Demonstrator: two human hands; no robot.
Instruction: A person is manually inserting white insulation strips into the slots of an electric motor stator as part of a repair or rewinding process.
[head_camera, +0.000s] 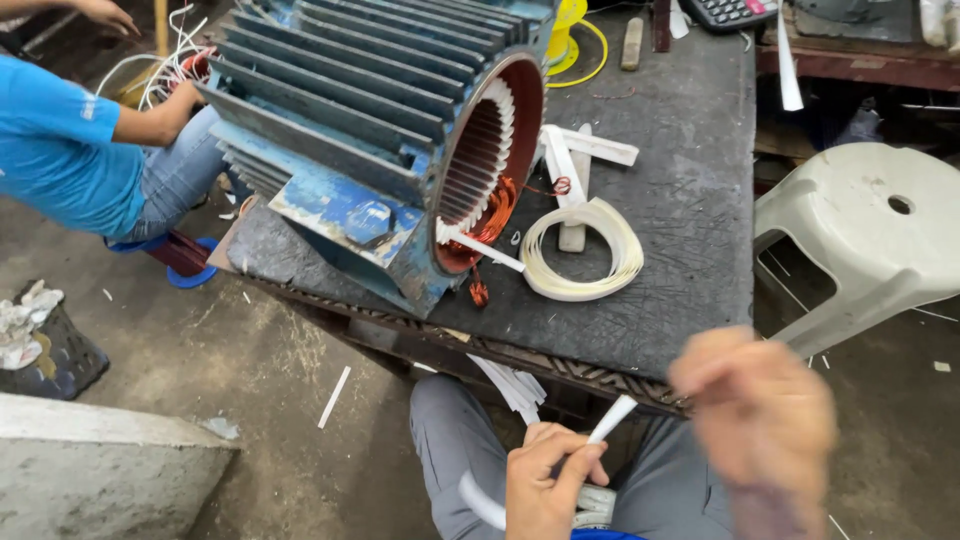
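Note:
My left hand (545, 480) is closed around a white strip of insulating paper (612, 420), low in the view above my grey-trousered lap. My right hand (760, 415) is blurred just to the right of it, close to the strip's upper end; I cannot tell whether it holds anything. A big blue finned motor housing (370, 120) lies on the dark worktable (680, 200), its open end showing white slot liners and copper winding (497, 205). A loose coil of white strip (583, 250) lies in front of the opening.
A pale plastic stool (865, 225) stands at the right of the table. A person in a blue shirt (60, 140) sits at the left beside white wires. A yellow reel (568, 35), a calculator (725, 12) and cut white strips (590, 150) lie on the table's far part.

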